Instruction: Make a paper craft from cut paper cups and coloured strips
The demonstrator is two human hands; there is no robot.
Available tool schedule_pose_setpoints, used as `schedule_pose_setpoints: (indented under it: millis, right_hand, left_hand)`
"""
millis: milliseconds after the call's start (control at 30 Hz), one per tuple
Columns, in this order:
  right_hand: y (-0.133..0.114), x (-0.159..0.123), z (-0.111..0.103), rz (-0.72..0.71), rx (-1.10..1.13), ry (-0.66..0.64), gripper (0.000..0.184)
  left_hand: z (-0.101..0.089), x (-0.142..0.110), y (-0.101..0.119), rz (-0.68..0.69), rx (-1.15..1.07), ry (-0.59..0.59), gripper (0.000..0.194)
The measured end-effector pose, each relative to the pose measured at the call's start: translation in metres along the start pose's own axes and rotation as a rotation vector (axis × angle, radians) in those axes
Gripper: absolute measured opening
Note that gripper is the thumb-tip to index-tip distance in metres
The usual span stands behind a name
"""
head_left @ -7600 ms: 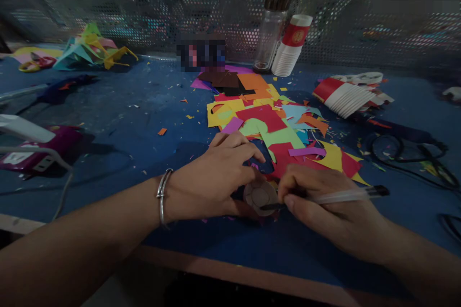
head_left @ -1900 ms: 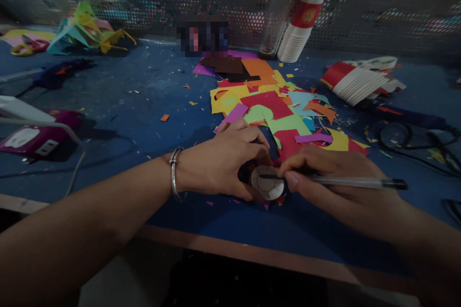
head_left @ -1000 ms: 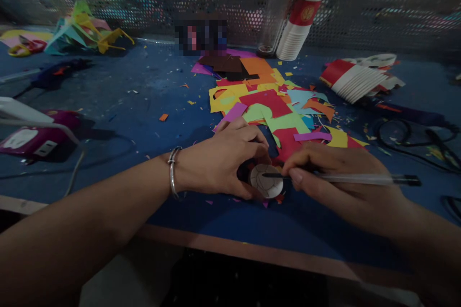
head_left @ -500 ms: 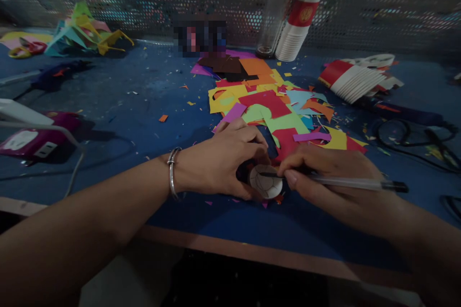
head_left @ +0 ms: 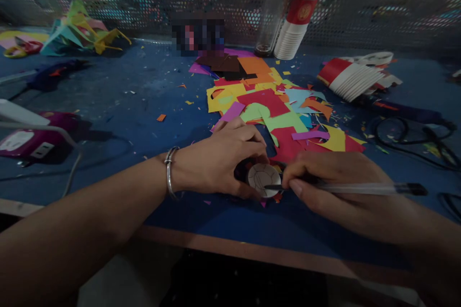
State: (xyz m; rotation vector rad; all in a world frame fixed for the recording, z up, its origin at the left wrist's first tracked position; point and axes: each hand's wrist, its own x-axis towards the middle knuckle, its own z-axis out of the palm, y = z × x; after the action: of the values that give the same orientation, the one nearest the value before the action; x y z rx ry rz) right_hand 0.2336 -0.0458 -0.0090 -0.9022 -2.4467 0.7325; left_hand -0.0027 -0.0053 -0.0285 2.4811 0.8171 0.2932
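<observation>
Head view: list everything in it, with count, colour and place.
Round piece: 1, white, dark lines, front centre
Pen: 1, clear, black cap, front right
Paper scraps: many, mixed colours, centre
Folded paper: uncountable, mixed colours, back left
Scissors: 1, yellow and red, far left
Cup stacks: 2, white and red, back and right
Bottle: 1, clear, dark lid, back
Tools: 2, dark blue, left and right
Power block: 1, purple, left
Cords: several, pale and black, both sides
Pixelated area: 1, contents unclear, back
Table: 1, blue, beneath
Mesh panel: 1, grey, behind
Bracelet: 1, silver, left wrist
Left hand: 1, bare, around round piece
Right hand: 1, bare, holding pen
</observation>
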Motion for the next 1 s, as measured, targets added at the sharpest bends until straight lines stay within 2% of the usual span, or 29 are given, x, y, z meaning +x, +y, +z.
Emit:
schedule_pose_setpoints:
  millis: [200,433,1000]
  right_hand:
    - [0.0014,-0.0014,0.0008,-0.001,-0.004,0.01,0.015]
    - [0.0044,0.002,0.003,0.056,-0.076,0.095,0.017]
    - [0.0017,0.0014,0.0033,0.076,-0.065,0.073,0.017]
  left_hand:
    - [-0.0014,-0.0007,0.0003,-0.006,-0.007,-0.007,0.047]
    - [-0.001,0.0003,0.0018,-0.014,-0.03,0.0,0.042]
    - [-0.0011,-0.0002,0.0017,-0.013,-0.033,-0.003,0.044]
